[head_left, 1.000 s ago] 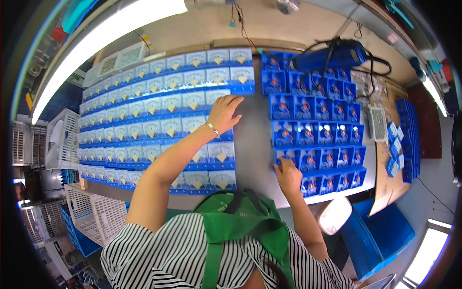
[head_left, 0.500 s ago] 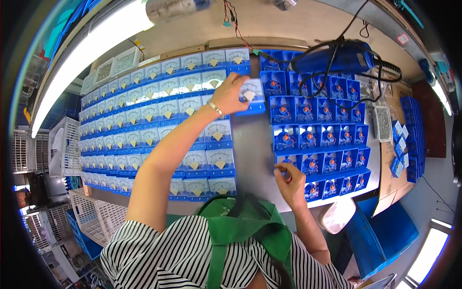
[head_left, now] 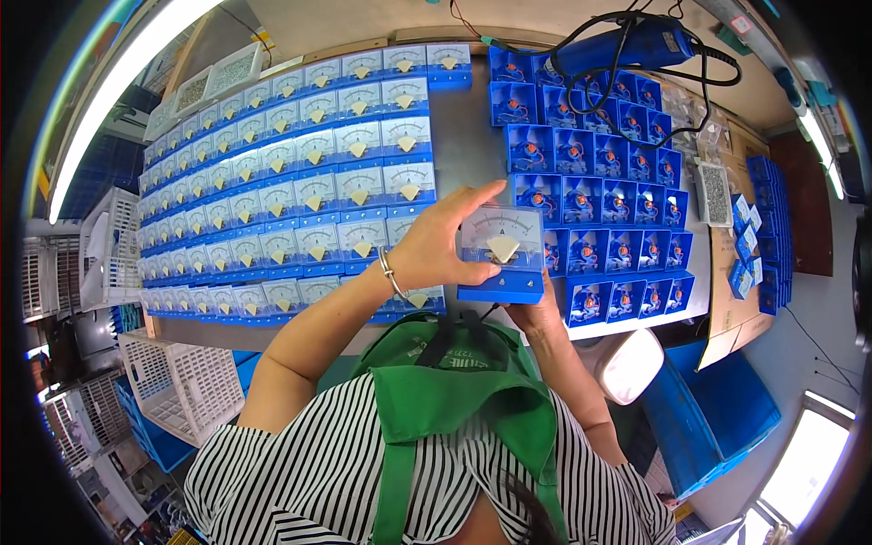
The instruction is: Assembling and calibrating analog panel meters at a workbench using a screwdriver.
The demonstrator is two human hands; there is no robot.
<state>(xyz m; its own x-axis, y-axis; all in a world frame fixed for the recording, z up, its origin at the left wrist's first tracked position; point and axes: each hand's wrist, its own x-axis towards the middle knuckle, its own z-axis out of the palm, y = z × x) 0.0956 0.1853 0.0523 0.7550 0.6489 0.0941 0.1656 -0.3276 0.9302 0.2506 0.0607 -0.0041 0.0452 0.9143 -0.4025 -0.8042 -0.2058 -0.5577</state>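
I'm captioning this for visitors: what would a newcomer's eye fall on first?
Probably the rows of blue-and-white meters filling the left side. Next comes the single meter held by the left hand near the centre, beyond the bright green apron. Open blue cases stand to its right.

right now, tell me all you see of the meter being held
The meter has a blue body, a clear, plastic-looking front, a white dial with an arc scale, a cream wedge-shaped piece and two small spots on its blue lower part. It faces the camera, just beyond the green apron. The left hand grips its left side; the right hand, partly hidden, seems to touch its lower right.
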